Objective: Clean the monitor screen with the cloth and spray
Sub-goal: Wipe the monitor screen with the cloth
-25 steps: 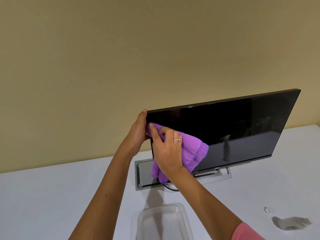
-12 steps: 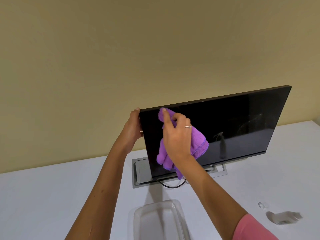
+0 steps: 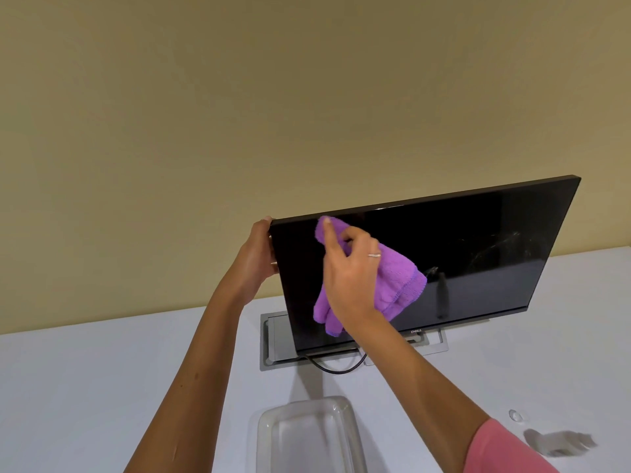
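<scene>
two bare arms reach up from the bottom of the view over a white counter (image 3: 85, 387). furthest left, the left hand (image 3: 254, 257) clasps the upper left corner of the monitor (image 3: 478, 261), thumb side on the front edge and fingers curled out of sight behind the panel. the monitor stands on the counter against a tan wall (image 3: 239, 97), tilted back, its dark screen switched off. next along, the right hand (image 3: 351, 271) presses a purple cloth (image 3: 396, 285) flat against the left part of the screen; the index finger points up to just below the top bezel, the other fingers are bent over the bunched fabric, and a ring (image 3: 374, 255) shows on one of them. folds of the cloth hang below the palm and spill to its right. faint smears mark the glass toward the upper right. below the screen sits a grey base (image 3: 273, 343) with a black cable (image 3: 336, 369) looping in front. nearer the camera, a clear plastic tray (image 3: 304, 435) lies on the counter. far right, a pink sleeve (image 3: 502, 452) covers the right upper arm.
</scene>
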`<state>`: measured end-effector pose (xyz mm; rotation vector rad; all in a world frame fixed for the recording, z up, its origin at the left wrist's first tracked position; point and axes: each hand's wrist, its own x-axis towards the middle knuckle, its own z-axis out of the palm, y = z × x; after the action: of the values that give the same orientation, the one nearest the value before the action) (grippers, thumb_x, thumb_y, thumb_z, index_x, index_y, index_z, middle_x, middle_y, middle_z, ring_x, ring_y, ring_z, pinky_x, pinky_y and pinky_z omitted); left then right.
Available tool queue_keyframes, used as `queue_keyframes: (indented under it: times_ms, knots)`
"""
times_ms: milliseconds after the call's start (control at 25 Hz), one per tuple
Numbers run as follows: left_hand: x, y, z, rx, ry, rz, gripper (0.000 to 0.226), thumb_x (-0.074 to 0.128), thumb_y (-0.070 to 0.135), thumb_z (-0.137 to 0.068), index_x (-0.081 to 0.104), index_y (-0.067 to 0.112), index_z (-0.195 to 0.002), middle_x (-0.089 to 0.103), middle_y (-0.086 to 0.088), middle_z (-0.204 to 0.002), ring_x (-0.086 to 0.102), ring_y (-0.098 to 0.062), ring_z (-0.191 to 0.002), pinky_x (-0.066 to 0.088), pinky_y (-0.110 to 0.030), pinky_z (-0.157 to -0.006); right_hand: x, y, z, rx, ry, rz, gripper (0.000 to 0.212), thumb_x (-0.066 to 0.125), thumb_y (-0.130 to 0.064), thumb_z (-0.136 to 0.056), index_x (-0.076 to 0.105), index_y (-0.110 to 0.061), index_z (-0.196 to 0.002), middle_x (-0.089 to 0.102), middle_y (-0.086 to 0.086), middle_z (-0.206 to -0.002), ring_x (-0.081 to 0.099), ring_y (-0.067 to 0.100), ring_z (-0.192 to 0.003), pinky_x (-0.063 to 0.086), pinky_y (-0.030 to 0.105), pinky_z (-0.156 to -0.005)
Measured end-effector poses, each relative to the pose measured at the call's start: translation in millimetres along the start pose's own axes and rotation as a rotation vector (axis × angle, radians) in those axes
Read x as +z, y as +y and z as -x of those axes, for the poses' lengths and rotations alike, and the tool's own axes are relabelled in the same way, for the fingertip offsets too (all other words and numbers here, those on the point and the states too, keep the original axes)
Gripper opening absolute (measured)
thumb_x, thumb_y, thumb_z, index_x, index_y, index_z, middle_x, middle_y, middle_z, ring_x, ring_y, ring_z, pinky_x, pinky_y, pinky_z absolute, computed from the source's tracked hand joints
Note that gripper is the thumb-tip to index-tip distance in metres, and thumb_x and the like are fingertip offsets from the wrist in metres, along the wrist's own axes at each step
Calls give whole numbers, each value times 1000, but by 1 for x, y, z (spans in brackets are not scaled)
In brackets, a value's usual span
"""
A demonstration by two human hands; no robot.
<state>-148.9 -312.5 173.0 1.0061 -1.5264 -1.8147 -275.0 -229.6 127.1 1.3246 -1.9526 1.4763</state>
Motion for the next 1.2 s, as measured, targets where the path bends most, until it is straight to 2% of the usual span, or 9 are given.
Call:
queue_keyframes:
  times_ms: [160,320,400,520,600,720,840,960,1200]
  knots:
    - [3,-2,2,11,26,-9,48,29,52,-90,73,34,-86,73,-2,-96,66,-17,-89,50,-37,-84,18,-19,10,-320,-34,215,49,51,2,-85,53,-22,-128,50,8,-100,47,27,-76,43,39,-62]
    - [9,-1,2,23,64,15,46,29,49,-92,72,32,-88,73,-1,-97,65,-16,-89,51,-35,-81,1,-4,-1,-296,-107,238,43,48,-2,-88,63,-24,-122,61,10,-98,53,28,-77,44,37,-66]
    - [13,-1,1,22,117,62,41,31,45,-95,67,26,-93,70,1,-92,65,-13,-83,49,-32,-75,-14,8,-10,-77,-218,131,23,45,-37,-100,60,-36,-117,60,1,-103,51,17,-92,40,33,-80]
    - [16,4,2,12,228,79,30,37,37,-96,60,20,-87,60,1,-82,56,-17,-77,44,-33,-72,-37,41,-22,49,-183,123,44,32,-68,-93,59,-38,-111,45,-24,-93,40,-8,-85,38,28,-84]
    - [19,9,4,48,301,0,30,37,32,-95,61,20,-82,63,4,-78,57,-19,-79,46,-30,-73,-58,60,-31,127,-139,83,34,45,-47,-98,61,-25,-119,49,-20,-99,45,-2,-89,45,35,-78]
    - [28,17,13,319,466,-316,34,36,30,-93,69,22,-101,71,6,-101,63,-14,-102,47,-30,-90,-73,82,-35,55,-73,133,44,54,-3,-94,49,-9,-137,53,14,-111,47,25,-90,47,36,-68]
    - [53,32,13,607,499,-904,42,35,31,-92,61,20,-124,66,1,-122,56,-16,-120,41,-39,-103,-74,88,-35,43,-40,121,49,55,2,-91,47,-7,-138,52,18,-110,48,29,-89,48,37,-66]
    - [95,31,5,569,265,-1384,55,31,27,-88,44,13,-140,50,-6,-142,37,-23,-138,21,-47,-115,-67,81,-31,-41,-43,123,50,61,9,-83,55,-6,-131,59,21,-106,51,34,-82,49,42,-64]
    - [128,6,-1,567,289,-1496,68,32,27,-81,29,11,-147,31,-5,-155,16,-25,-146,0,-51,-116,-59,68,-29,-209,-168,80,34,64,-5,-88,65,-12,-121,67,14,-102,60,32,-83,51,41,-71]
